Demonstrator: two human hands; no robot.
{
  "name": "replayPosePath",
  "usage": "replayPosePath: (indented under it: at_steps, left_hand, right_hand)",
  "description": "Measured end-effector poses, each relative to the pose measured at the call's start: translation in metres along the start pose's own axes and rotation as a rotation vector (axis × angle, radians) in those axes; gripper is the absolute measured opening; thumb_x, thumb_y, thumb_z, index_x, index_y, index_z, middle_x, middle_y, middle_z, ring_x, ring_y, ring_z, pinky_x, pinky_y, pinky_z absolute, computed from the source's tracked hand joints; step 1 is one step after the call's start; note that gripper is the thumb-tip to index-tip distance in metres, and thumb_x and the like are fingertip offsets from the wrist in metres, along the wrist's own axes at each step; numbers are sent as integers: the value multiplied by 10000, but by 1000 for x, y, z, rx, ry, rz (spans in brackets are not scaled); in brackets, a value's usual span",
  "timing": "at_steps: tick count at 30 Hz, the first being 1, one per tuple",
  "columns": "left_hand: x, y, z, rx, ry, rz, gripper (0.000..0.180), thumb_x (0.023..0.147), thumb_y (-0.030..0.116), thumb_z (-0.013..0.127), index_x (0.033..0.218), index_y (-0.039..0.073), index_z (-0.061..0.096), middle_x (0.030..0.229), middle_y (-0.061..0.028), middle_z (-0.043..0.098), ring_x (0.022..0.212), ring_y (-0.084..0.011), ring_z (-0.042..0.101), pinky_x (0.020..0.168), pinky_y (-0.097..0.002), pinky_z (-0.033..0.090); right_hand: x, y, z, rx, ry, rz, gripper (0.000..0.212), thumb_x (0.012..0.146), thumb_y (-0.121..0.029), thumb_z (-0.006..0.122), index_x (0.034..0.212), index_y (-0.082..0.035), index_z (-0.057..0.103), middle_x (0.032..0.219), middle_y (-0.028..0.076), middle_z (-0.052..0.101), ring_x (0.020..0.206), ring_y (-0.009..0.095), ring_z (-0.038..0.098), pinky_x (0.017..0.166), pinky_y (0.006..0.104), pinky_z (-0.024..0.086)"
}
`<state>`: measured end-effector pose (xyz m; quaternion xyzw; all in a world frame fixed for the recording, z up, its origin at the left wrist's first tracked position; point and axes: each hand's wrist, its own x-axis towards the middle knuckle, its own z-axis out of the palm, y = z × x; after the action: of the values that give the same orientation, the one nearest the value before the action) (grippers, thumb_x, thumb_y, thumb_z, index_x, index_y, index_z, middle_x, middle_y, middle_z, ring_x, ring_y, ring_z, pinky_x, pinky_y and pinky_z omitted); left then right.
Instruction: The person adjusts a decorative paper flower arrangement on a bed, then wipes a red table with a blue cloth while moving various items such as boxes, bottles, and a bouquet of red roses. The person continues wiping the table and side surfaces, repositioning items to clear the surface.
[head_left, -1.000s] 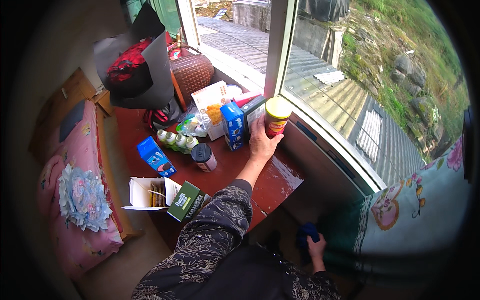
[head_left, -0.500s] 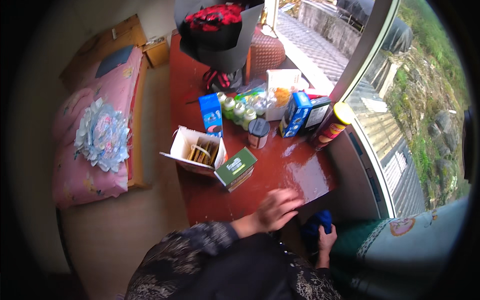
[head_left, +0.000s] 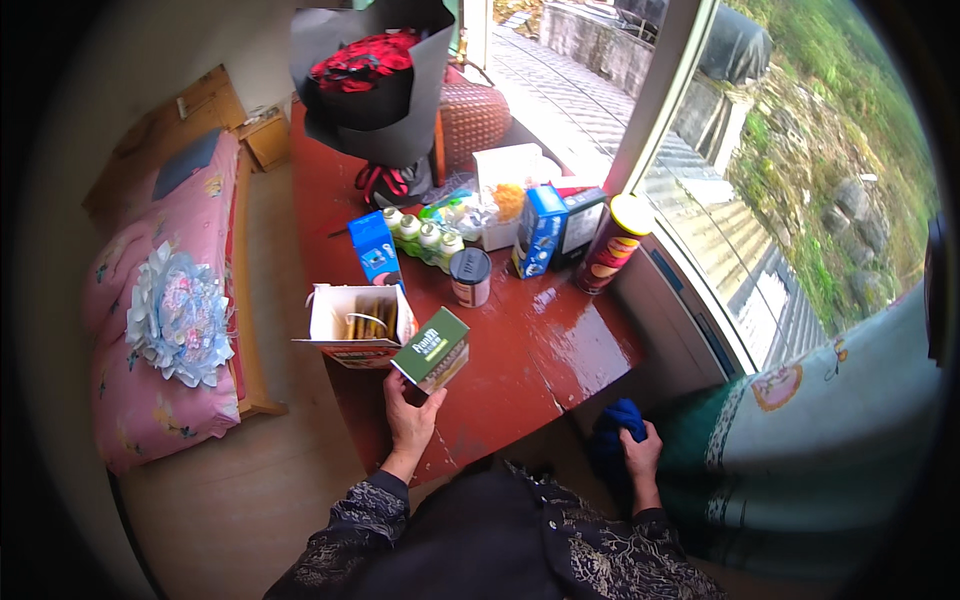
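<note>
My left hand (head_left: 408, 425) is at the near end of a small green and white box (head_left: 432, 350). Its fingers lie on the left side and the thumb on the right, closed around the lower corner. Right beside that box stands an open white carton (head_left: 335, 318) with several brown packets (head_left: 374, 318) inside. Below the table's right corner, my right hand (head_left: 643, 455) grips a bunched blue cloth (head_left: 617, 425). A dark-lidded tub (head_left: 470, 278) stands beyond the green box.
On the red table (head_left: 510, 385) are a blue box (head_left: 375, 250), small bottles (head_left: 428, 238), another blue box (head_left: 540, 232), a tall yellow-lidded can (head_left: 613, 245) and a rose bouquet (head_left: 365, 65) in black wrap. A window and a curtain (head_left: 800, 400) border the right; a bed (head_left: 170, 420) stands left.
My left hand has moved left from above the table's front part and taken hold of the green box. The right hand still holds the blue cloth. The view has shifted.
</note>
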<state>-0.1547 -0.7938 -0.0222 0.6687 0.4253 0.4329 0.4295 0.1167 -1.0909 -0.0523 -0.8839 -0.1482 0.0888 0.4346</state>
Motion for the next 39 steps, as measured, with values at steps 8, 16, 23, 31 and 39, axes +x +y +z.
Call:
replayPosePath:
  at_steps: [8,16,23,31,39]
  left_hand:
    - [-13,37,36,60,-257,91,424,697,133,790,1044,34,567,982,-156,613,892,-345,624,771,-392,514]
    - [9,74,169,32,-418,180,464,755,218,748,1136,38,555,1034,-162,630,978,-339,621,829,-389,502]
    - [44,66,223,92,-477,233,497,754,204,731,1165,46,500,1106,-176,580,1023,-371,580,849,-446,487]
    - [72,89,181,133,-211,548,667,695,83,725,1312,81,471,1282,-169,476,1193,-354,476,993,-432,397]
    - [191,149,185,389,-12,528,828,622,189,823,1350,121,433,1274,-197,467,1207,-382,461,994,-450,413]
  right_hand:
    - [-19,26,-32,45,91,72,380,747,-236,722,1010,24,637,842,118,668,784,191,631,760,320,500]
    - [-24,33,-50,53,123,79,364,757,-221,721,1014,24,639,854,105,667,786,181,620,760,316,496]
    - [-27,42,-46,21,135,101,369,732,-221,750,1004,6,650,836,116,678,772,191,638,755,325,507]
    - [-13,47,-40,112,103,94,392,727,-221,750,1021,14,640,858,122,678,781,204,642,758,325,508]
    - [-6,31,-26,41,51,82,421,713,-256,757,1026,2,646,873,134,682,808,213,651,774,333,508]
